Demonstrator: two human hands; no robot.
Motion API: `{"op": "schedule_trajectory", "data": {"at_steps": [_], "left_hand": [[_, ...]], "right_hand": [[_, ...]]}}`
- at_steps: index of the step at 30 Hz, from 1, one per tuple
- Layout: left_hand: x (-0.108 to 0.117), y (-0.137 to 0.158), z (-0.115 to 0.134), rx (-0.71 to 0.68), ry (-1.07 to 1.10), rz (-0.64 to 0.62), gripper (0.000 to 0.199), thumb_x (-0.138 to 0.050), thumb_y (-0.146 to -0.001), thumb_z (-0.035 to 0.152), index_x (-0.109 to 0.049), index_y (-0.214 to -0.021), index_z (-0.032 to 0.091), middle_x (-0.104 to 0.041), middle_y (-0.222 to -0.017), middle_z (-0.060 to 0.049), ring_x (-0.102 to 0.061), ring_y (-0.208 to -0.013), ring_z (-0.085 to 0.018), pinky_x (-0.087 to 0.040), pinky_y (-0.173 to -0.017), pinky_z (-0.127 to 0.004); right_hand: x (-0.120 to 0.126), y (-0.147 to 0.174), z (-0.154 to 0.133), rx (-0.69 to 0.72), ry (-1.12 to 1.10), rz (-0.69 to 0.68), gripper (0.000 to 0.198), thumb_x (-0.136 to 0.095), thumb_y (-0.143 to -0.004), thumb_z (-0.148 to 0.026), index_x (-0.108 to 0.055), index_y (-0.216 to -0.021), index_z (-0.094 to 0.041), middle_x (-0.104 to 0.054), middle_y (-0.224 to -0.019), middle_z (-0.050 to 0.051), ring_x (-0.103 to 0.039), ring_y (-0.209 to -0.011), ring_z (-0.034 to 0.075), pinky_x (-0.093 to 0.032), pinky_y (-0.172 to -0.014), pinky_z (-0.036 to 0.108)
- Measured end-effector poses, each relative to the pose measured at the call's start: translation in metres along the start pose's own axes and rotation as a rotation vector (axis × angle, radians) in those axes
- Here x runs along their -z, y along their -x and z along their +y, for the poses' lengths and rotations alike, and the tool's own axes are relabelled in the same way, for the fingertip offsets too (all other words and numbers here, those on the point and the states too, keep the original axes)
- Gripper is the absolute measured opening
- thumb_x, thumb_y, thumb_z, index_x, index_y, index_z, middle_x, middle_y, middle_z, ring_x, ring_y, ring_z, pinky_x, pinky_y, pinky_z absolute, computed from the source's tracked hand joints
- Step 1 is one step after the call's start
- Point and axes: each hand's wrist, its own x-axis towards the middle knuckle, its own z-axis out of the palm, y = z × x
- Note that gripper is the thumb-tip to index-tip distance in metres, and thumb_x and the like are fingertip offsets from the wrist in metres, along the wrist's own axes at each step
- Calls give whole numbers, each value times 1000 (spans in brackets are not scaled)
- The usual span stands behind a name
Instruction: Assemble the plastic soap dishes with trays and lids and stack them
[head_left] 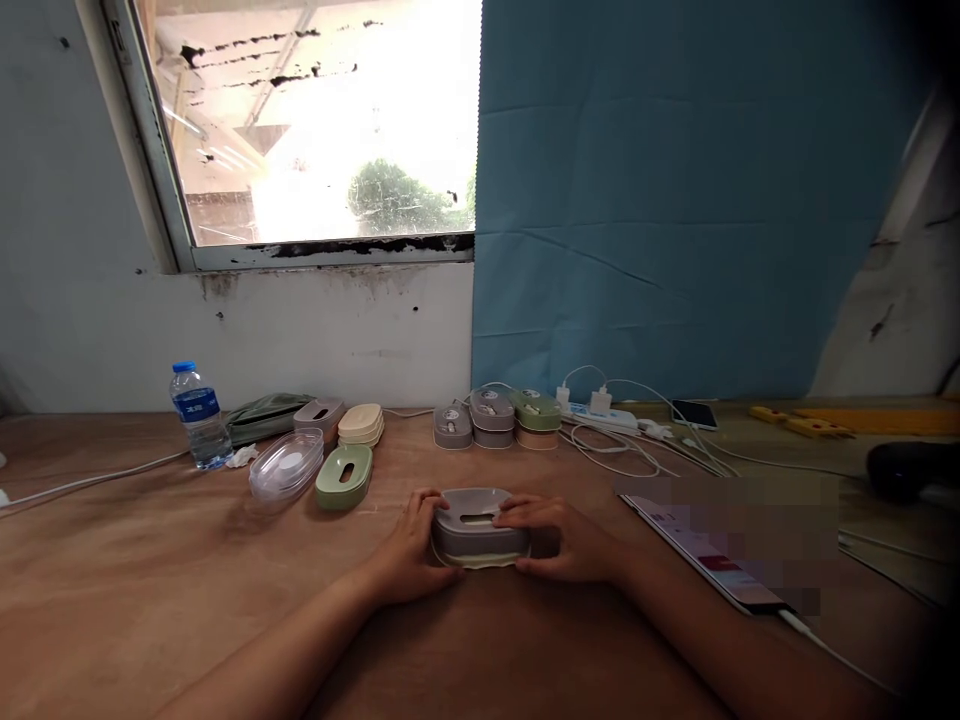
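Observation:
A grey oval plastic box (480, 541) with a slot in its top sits on the table in front of me, a pale rim along its base. My left hand (417, 548) grips its left end, fingers on the top edge and thumb low at the front. At the right end my right hand (559, 540) holds it the same way, with fingertips over the lid beside the slot. The far side of the box and what lies inside it are hidden.
To the left stand a green slotted lid (344, 478), cream lids (361, 425), clear plastic trays (286, 466) and a water bottle (200, 418). Several closed boxes (493, 418) line the back. A power strip (600, 415) with cables and a tablet (701, 550) lie right.

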Motion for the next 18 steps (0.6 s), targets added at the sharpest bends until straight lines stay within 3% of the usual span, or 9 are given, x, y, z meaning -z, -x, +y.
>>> {"op": "schedule_trajectory", "data": {"at_steps": [7,14,18], "left_hand": [[5,-1,6,-11,-90,-6,51,-65,-60,30,-41,-104,20,-32,-120,-10,-39,-110,-23,-35,-93,-34],[7,3,7,-18,-213,-4,52,-66,-58,40,-45,-101,20,-38,-115,-9,-42,-106,-25,-37,-91,-37],[12,3,12,-93,-332,0,51,-63,-60,50,-48,-98,19,-43,-112,-10,-41,-106,-27,-33,-93,-41]], "right_hand": [[1,0,0,-41,-38,-55,48,-65,-65,-24,-58,-112,-22,-62,-110,4,-44,-116,23,-38,-97,38],[1,-2,-4,-12,-5,-129,42,-58,-71,-22,-57,-113,-24,-62,-110,2,-42,-118,22,-36,-98,39],[1,-2,-5,-10,36,-143,43,-59,-71,-24,-56,-114,-25,-60,-113,2,-43,-118,23,-36,-98,39]]}}
